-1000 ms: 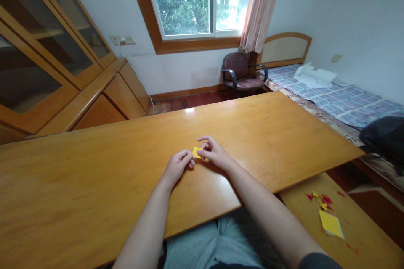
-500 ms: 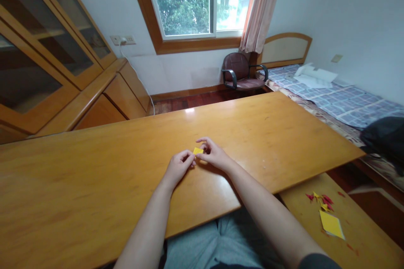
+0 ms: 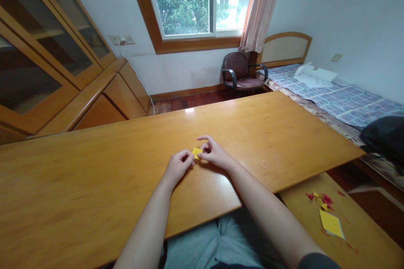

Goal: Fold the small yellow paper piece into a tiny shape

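- one small yellow paper [image 3: 197, 152] over the table [image 3: 94, 176]
- left hand [image 3: 178, 167]: fingertips pinched on its left edge
- right hand [image 3: 216, 154]: pinching its right side, one finger apart

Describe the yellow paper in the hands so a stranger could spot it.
Find the long wooden table. Near its middle, the left hand and right hand hold a small yellow paper. Unlike the larger yellow square at lower right, it's held.
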A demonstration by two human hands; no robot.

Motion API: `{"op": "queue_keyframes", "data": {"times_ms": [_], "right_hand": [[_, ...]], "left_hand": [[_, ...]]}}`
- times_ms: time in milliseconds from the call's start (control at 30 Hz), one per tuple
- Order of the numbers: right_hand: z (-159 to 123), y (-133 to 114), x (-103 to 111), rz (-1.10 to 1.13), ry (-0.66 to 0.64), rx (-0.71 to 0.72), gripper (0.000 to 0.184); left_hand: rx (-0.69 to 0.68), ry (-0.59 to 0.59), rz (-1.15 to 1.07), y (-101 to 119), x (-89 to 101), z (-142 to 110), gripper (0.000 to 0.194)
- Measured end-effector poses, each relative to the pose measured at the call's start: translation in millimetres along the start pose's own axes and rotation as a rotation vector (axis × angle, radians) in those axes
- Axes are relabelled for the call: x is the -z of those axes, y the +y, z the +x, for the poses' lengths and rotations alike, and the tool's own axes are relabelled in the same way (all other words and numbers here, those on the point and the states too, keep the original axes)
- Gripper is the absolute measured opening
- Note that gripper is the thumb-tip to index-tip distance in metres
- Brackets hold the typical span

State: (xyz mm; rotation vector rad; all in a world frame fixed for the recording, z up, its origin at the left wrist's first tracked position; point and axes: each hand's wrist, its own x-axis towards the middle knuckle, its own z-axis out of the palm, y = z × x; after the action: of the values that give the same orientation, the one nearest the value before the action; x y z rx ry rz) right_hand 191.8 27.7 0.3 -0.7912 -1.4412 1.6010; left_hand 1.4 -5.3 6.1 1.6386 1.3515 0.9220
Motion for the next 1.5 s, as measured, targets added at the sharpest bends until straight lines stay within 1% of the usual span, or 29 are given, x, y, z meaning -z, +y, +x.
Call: {"op": "queue_keyframes", "data": {"times_ms": [200, 400, 567, 633, 800, 900, 967, 1233, 1400, 1500], "right_hand": [[0.6, 0.0, 3.9, 0.043, 0.011, -0.01, 0.061], [0.0, -3.8, 3.7, 0.085, 0.03, -0.016, 0.058], [2.3, 1.0, 3.1, 0.097, 0.077, 0.022, 0.052], [2.9, 3.5, 2.6, 0.1, 0.084, 0.042, 0.049], [0.5, 2.0, -0.6, 0.031, 0.037, 0.03, 0.055], [-1.4, -1.4, -1.6, 0.001, 0.03, 0.008, 0.052], [-1.7, -2.3, -1.4, 0.002, 0.03, 0.004, 0.049], [1.9, 2.6, 2.0, 0.053, 0.089, 0.028, 0.047], [1.1, 1.1, 1.3, 0.045, 0.089, 0.04, 0.047], [-0.8, -1.8, -0.5, 0.026, 0.06, 0.03, 0.047]], "left_hand": [[0.012, 0.018, -0.105, -7.8, 0.3, 0.8, 0.028], [0.032, 0.058, -0.182, -3.6, 1.9, 1.0, 0.027], [0.042, 0.101, -0.211, 0.6, 3.1, 0.5, 0.026], [0.041, 0.094, -0.208, 0.9, 2.5, -0.2, 0.027], [0.016, 0.035, -0.137, 0.0, 0.2, -0.9, 0.027], [0.005, -0.009, -0.089, 0.8, -0.6, -0.6, 0.029], [0.008, -0.023, -0.098, 1.8, -0.8, -0.3, 0.029], [0.054, -0.004, -0.241, 4.2, -0.9, 1.0, 0.03], [0.045, 0.004, -0.22, 5.0, -1.6, 1.9, 0.027], [0.025, -0.006, -0.168, 3.5, -2.1, 1.4, 0.026]]}}
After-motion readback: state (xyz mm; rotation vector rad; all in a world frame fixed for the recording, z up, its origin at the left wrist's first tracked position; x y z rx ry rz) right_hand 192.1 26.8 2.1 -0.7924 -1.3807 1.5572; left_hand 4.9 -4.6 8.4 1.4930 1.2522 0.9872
